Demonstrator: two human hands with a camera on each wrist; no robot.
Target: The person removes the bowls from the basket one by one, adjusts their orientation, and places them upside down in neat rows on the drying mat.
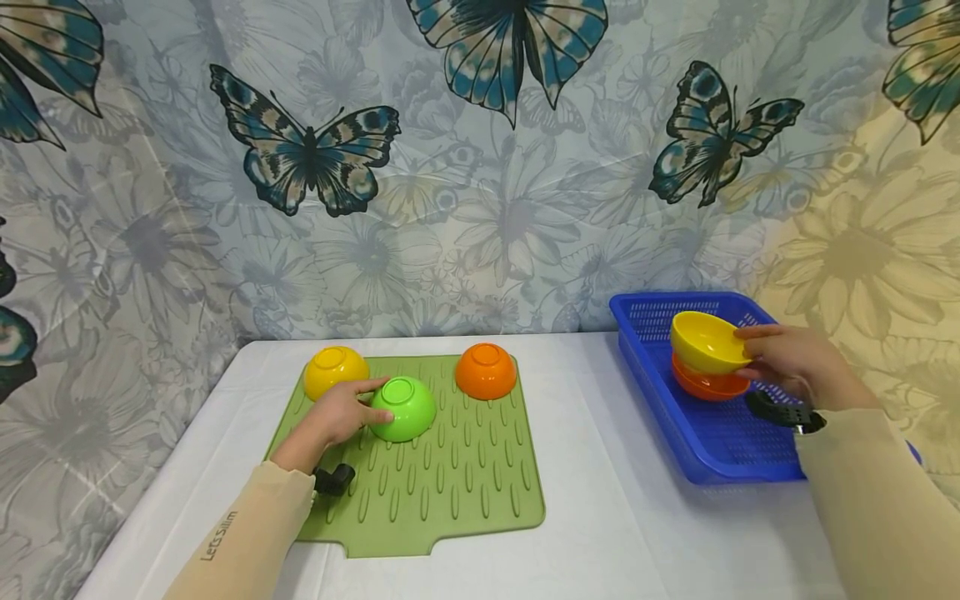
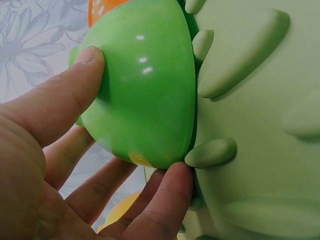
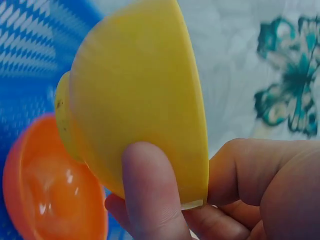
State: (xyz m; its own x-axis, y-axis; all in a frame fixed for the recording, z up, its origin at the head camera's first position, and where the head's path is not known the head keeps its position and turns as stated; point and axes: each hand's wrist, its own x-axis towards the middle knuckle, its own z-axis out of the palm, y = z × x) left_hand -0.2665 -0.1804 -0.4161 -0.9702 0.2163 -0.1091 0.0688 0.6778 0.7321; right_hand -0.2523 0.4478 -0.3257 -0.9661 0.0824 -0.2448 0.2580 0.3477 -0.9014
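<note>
My left hand (image 1: 340, 414) grips a green bowl (image 1: 406, 410) that lies upside down on the green drying mat (image 1: 442, 508). In the left wrist view the thumb rests on the bowl's side and the other fingers are at its rim. My right hand (image 1: 795, 364) pinches a yellow bowl (image 1: 702, 343) by its edge, thumb outside, held mouth up over the blue basket (image 1: 652, 417). Below it in the basket sits an orange bowl (image 3: 60, 190), also mouth up, partly covered in the head view.
Another yellow bowl (image 1: 333, 371) is upturned at the mat's back left, behind my left hand. An upturned orange bowl (image 1: 486, 372) stands at the mat's back right. White cloth (image 1: 592, 467) covers the table between mat and basket. A butterfly-print curtain (image 1: 517, 217) hangs behind.
</note>
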